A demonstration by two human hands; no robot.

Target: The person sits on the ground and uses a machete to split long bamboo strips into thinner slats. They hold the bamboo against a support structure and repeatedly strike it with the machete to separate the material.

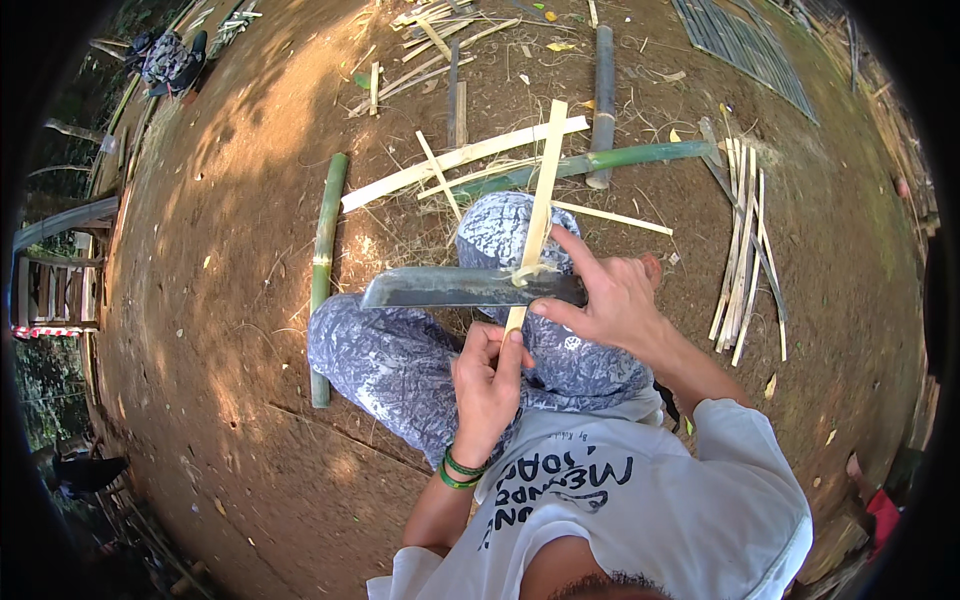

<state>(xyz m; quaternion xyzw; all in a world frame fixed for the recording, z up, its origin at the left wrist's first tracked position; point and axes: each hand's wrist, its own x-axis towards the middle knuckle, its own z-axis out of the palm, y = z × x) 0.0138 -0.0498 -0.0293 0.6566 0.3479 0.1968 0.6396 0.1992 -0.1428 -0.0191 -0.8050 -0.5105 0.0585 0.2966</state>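
My left hand (485, 375) pinches the near end of a pale bamboo strip (545, 180), which runs away from me over my raised knee. Across the strip lies the broad dark blade of a machete (440, 288), its squared tip pointing left. My right hand (615, 300) is closed at the machete's right end, where the handle is hidden under the fingers; the thumb lies by the blade and the index finger reaches forward beside the strip. Curled pale shavings (530, 273) bunch where blade and strip meet.
Beyond my knees lie a green bamboo pole (640, 155) and a wide split piece (460, 165). Another bamboo pole (328, 230) is at my left, a bundle of thin strips (742, 250) at my right. A slatted bamboo panel (745, 50) rests at the far right on the dirt.
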